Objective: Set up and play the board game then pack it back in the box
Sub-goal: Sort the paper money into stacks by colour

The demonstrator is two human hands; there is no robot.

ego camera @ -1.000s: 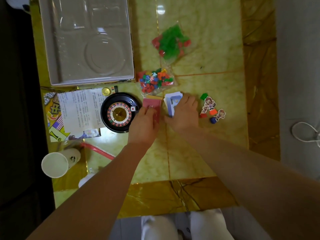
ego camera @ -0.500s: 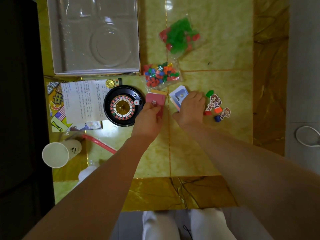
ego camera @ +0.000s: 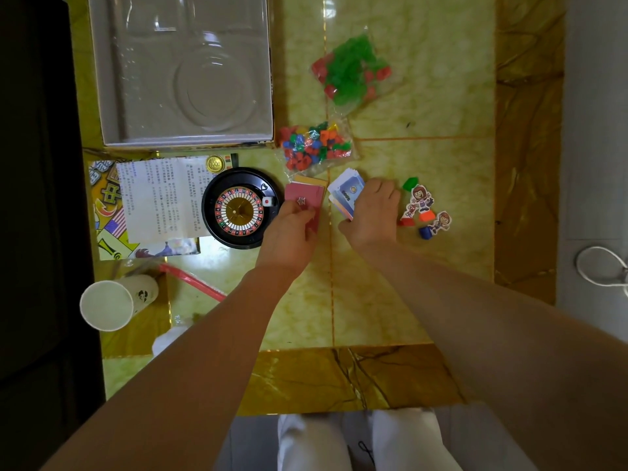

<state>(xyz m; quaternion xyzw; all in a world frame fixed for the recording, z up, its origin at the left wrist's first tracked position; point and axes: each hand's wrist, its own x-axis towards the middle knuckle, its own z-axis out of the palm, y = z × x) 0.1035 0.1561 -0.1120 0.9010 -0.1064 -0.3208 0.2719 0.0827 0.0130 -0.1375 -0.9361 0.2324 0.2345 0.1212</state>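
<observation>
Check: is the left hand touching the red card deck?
Touching. In the head view the left hand pinches the red card deck at its near edge; the right hand holds the banknotes.

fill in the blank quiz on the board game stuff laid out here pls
1. The left hand holds a card stack whose top card is ____.
2. The top note of the play money gripped by the right hand is ____.
3. The black wheel beside the left hand is a ____ wheel.
4. The bag farthest from the person holds mostly ____ pieces.
Missing words: red; blue; roulette; green.
</observation>
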